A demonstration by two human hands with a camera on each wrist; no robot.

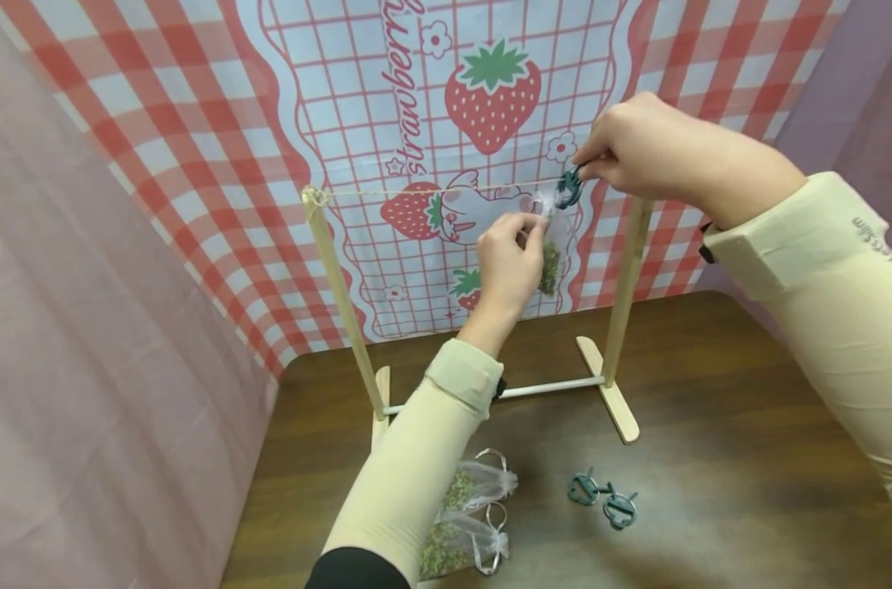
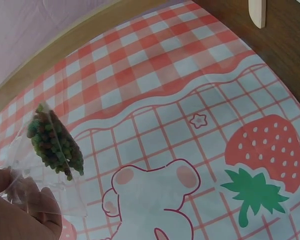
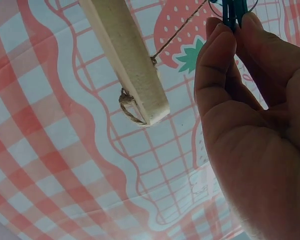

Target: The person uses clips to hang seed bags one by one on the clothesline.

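Observation:
My left hand [image 1: 508, 262] pinches the gathered top of a small sheer organza pouch [image 1: 551, 268], which hangs below the fingers. Green and brownish bits fill the pouch's end, seen closer in the left wrist view as a bag [image 2: 57, 145] of small pellets. Just up and to the right, my right hand [image 1: 655, 155] pinches a dark green plastic clip [image 1: 569, 186] between thumb and fingers. That clip is at the string [image 1: 431, 191], touching or beside the pouch's top; whether its jaws grip either cannot be told. The right wrist view shows the clip's handles [image 3: 232, 12] squeezed together.
The string spans two wooden posts [image 1: 343, 303] of a stand with a white lower bar [image 1: 552, 387]. On the brown table [image 1: 711, 491] lie two more green clips [image 1: 619, 510] and two filled pouches [image 1: 453, 544] partly behind the left forearm. A strawberry-print cloth [image 1: 387, 270] hangs behind.

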